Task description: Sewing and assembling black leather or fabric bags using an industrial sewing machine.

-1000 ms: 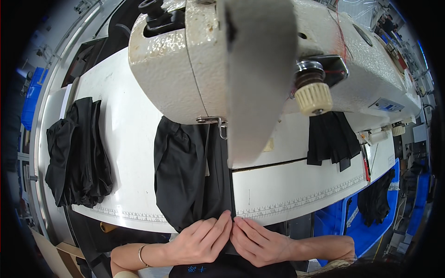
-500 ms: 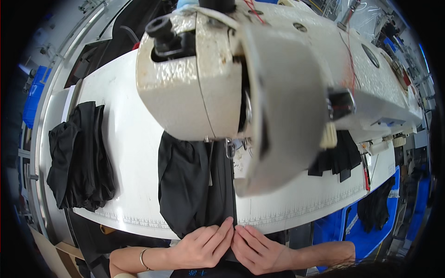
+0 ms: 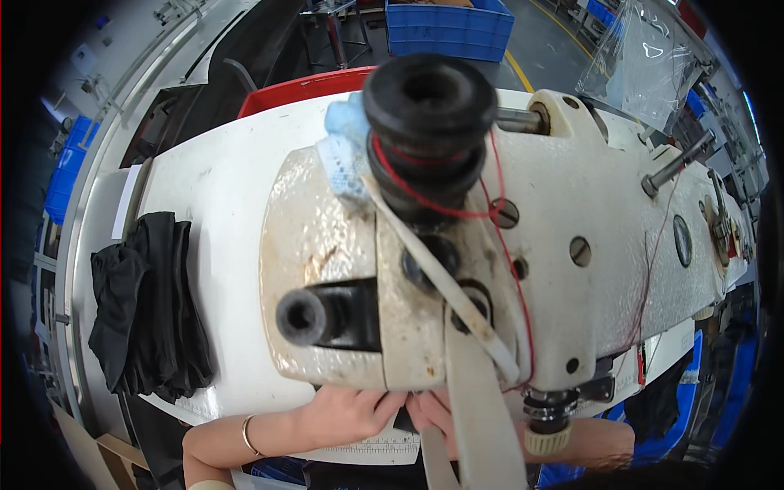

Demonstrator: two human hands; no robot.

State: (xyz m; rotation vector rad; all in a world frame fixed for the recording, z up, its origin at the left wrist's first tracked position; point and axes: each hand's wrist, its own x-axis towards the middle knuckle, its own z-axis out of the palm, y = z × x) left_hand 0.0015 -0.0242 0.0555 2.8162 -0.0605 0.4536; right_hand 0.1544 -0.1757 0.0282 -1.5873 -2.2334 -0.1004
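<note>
In the head view, with clock hours counted from its centre, the left hand sits just past six, its fingers bent, a bracelet at its wrist. The right hand is close beside it, just before six, partly covered by a pale bar. The machine hides the fingertips, so I cannot tell whether either hand grips anything. Between the hands, at six, shows a small dark patch of cloth; any more of it is hidden.

A black stack lies between eight and nine on the white table. On the machine, a blue rag is at eleven, a black knob just past twelve, and a cream dial near five. Beyond the table are a red tray at eleven and a blue crate just past twelve.
</note>
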